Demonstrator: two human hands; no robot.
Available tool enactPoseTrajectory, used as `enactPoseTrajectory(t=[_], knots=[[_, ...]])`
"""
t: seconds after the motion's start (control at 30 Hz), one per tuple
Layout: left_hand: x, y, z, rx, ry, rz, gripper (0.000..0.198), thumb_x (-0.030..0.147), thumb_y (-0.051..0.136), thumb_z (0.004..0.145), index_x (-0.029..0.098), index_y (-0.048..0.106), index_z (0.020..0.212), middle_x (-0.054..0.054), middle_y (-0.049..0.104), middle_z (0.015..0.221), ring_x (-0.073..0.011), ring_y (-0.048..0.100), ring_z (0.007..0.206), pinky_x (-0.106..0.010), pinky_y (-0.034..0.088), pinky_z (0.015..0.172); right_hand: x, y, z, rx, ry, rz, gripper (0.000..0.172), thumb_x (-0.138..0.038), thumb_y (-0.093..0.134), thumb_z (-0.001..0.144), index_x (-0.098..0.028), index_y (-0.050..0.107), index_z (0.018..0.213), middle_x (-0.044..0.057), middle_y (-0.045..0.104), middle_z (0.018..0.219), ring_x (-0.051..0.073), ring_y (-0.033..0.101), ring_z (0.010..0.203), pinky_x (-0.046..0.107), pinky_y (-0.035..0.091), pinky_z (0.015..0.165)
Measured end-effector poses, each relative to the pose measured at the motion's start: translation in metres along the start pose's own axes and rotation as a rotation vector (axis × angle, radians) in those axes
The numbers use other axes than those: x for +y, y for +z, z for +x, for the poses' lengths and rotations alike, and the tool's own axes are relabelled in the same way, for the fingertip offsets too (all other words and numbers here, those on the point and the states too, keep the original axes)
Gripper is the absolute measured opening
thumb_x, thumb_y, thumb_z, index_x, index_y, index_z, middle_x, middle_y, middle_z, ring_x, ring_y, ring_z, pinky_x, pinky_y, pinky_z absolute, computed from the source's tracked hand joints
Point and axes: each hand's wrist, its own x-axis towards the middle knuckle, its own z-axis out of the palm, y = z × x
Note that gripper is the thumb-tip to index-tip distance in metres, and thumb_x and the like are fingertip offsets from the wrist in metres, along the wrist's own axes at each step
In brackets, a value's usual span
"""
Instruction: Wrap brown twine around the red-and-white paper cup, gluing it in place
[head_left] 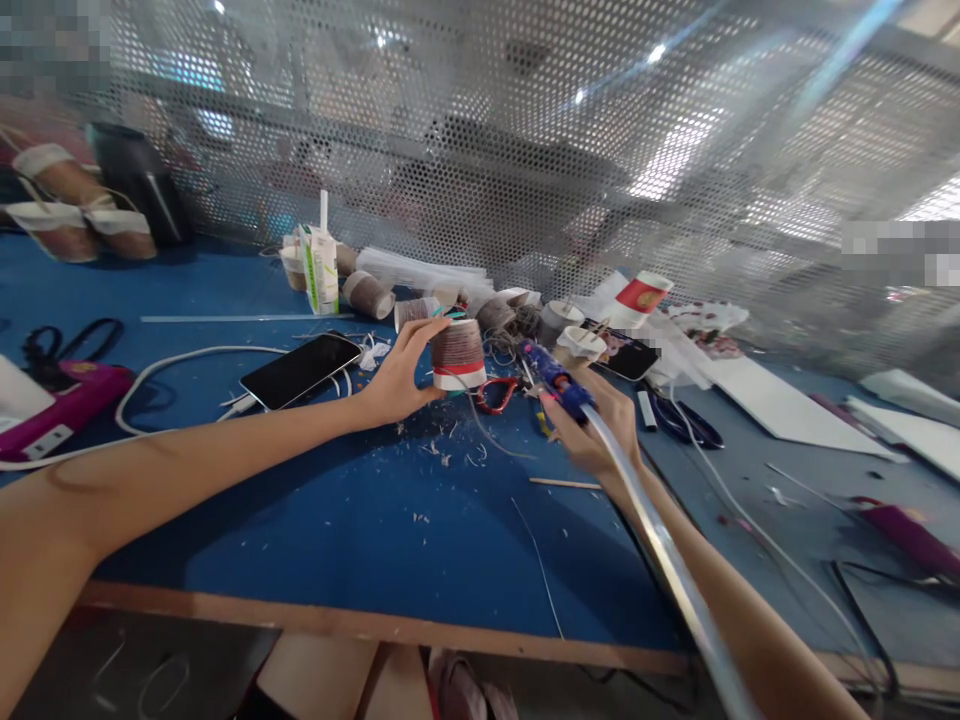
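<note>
My left hand [397, 375] is closed on a paper cup [458, 352], thumb at its lower rim and fingers at the top. Brown cord winds around most of the cup; a red and white band shows near the bottom. In my right hand [600, 425] is a blue hot glue gun [559, 380], its nozzle toward the cup but apart from it. A long clear glue stick [660, 540] sticks out of its back toward me. Red-handled scissors [498, 395] lie between the hands. A loose strand of cord [495, 440] trails from the cup over the blue table [360, 540].
Wrapped cups [367, 295] and a drink carton [320, 268] stand behind, before a perforated metal screen [465, 130]. A phone [301, 370] with a white cable lies left, near a purple power strip [67, 400]. White boards [795, 405] and another purple glue gun [907, 530] lie right.
</note>
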Motion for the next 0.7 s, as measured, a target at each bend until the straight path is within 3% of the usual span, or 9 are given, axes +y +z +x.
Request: enactPoseTrajectory(t=[0.1, 0.17, 0.3, 0.37, 0.47, 0.7], knots=[[0.0, 0.0, 0.001, 0.01, 0.027, -0.017, 0.081, 0.019, 0.08, 0.071, 0.022, 0.037, 0.139, -0.014, 0.054, 0.132, -0.0306, 0.055, 0.127, -0.053, 0.052, 0.106, -0.008, 0.004, -0.009, -0.03, 0.1, 0.319, 0.022, -0.042, 0.059, 0.085, -0.023, 0.061, 0.073, 0.0, 0.057, 0.06, 0.017, 0.052, 0.05, 0.034, 0.046, 0.051], [0.0, 0.001, 0.001, 0.019, 0.043, -0.015, 0.081, 0.019, 0.081, 0.071, 0.021, 0.037, 0.139, -0.014, 0.054, 0.132, -0.0304, 0.055, 0.126, -0.052, 0.052, 0.107, -0.017, 0.006, -0.012, -0.078, 0.116, 0.417, 0.02, -0.041, 0.06, 0.083, -0.023, 0.063, 0.074, 0.0, 0.059, 0.06, 0.016, 0.052, 0.049, 0.033, 0.045, 0.048], [-0.001, 0.001, 0.001, 0.039, 0.021, 0.016, 0.087, 0.016, 0.083, 0.066, 0.023, 0.037, 0.139, -0.013, 0.055, 0.131, -0.0308, 0.056, 0.124, -0.053, 0.052, 0.106, -0.034, 0.008, -0.01, -0.111, -0.018, 0.293, 0.01, -0.031, 0.062, 0.075, -0.024, 0.056, 0.07, 0.0, 0.059, 0.063, 0.016, 0.054, 0.055, 0.033, 0.047, 0.054], [0.0, 0.001, 0.0, 0.039, 0.01, 0.027, 0.088, 0.015, 0.084, 0.064, 0.023, 0.038, 0.138, -0.013, 0.055, 0.129, -0.0308, 0.057, 0.122, -0.053, 0.053, 0.104, -0.039, 0.01, -0.008, -0.113, -0.055, 0.213, 0.014, -0.026, 0.06, 0.073, -0.024, 0.048, 0.065, -0.002, 0.054, 0.06, 0.014, 0.051, 0.053, 0.031, 0.045, 0.055], [0.002, -0.001, 0.001, 0.003, 0.02, 0.03, 0.086, 0.013, 0.083, 0.063, 0.022, 0.04, 0.138, -0.012, 0.055, 0.127, -0.0303, 0.057, 0.121, -0.052, 0.054, 0.103, -0.042, 0.012, -0.006, -0.132, -0.057, 0.153, 0.021, -0.023, 0.056, 0.073, -0.024, 0.04, 0.061, -0.003, 0.048, 0.056, 0.013, 0.048, 0.051, 0.029, 0.042, 0.054], [0.006, -0.002, -0.001, -0.052, 0.055, 0.045, 0.085, 0.015, 0.078, 0.068, 0.025, 0.036, 0.142, -0.011, 0.052, 0.126, -0.0293, 0.055, 0.121, -0.052, 0.053, 0.103, -0.043, 0.011, -0.007, -0.185, -0.054, 0.132, 0.021, -0.02, 0.052, 0.074, -0.024, 0.038, 0.059, -0.004, 0.046, 0.053, 0.011, 0.045, 0.049, 0.026, 0.035, 0.051]])
